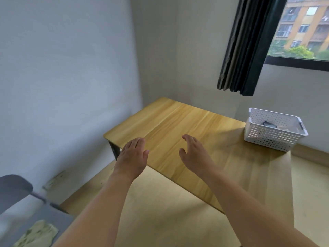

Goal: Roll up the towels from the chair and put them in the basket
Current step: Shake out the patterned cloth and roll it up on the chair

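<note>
Head view. The wooden table (187,132) serves as the landmark. Both forearms reach forward over its near edge: the left hand (132,155) hovers above the near-left part of the top, the right hand (193,151) just beside it toward the middle. The hands are apart, palms down, fingers loosely extended and slightly curved — neither holds anything, and whether they touch the surface cannot be told.

The white perforated basket (272,134) stands at the table's far-right corner, below the window (302,29) and dark curtain (249,45); a dark item, too small to identify, lies inside. The grey chair (16,191) sits off the table's near-left corner, on the floor side, with a pale green patterned towel (38,234) lying flat on its seat, blurred at the frame edge.

Step in hand, by judgement: between towels, with empty hands over a bare top. The next move calls for a turn left and down to the chair, a pinch on the towel's edge, and its transfer to the table for spreading and rolling.
</note>
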Demonstrator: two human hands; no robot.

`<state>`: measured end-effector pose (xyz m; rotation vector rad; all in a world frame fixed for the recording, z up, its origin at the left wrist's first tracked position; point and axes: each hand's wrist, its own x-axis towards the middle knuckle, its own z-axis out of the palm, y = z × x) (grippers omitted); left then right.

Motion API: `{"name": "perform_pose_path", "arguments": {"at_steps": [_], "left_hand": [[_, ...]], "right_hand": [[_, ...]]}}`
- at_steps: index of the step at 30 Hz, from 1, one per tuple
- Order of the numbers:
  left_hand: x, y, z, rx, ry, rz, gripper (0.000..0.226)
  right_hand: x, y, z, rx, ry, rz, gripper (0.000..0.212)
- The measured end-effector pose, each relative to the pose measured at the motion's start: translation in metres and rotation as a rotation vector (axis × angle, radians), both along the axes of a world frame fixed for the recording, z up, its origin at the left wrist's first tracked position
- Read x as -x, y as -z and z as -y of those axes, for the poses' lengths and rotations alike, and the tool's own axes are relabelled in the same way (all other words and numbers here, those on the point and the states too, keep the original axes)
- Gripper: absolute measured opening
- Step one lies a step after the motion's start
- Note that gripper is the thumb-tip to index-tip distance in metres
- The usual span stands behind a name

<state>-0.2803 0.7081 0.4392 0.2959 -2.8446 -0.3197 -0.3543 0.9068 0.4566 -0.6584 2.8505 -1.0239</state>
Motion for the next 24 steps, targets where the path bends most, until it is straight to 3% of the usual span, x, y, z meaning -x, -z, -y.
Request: {"name": "perform_pose_path", "arguments": {"at_steps": [10,15,20,24], "left_hand": [[-0.111,0.035,0.215,0.002,-0.027,0.104,0.047],[-0.165,0.045,0.321,-0.049,-0.039,0.185,0.049],[-0.188,0.052,0.368,-0.094,-0.053,0.166,0.047],[-0.211,0.072,0.400,-0.127,-0.038,0.164,0.047]], "right_hand": [[-0.099,0.033,0.216,0.022,-0.011,0.062,0.049],[-0.165,0.042,0.322,-0.079,-0.105,0.133,0.048],[-0.178,0.042,0.386,-0.092,-0.111,0.162,0.042],[-0.196,0.066,0.442,-0.036,-0.133,0.228,0.052]]}}
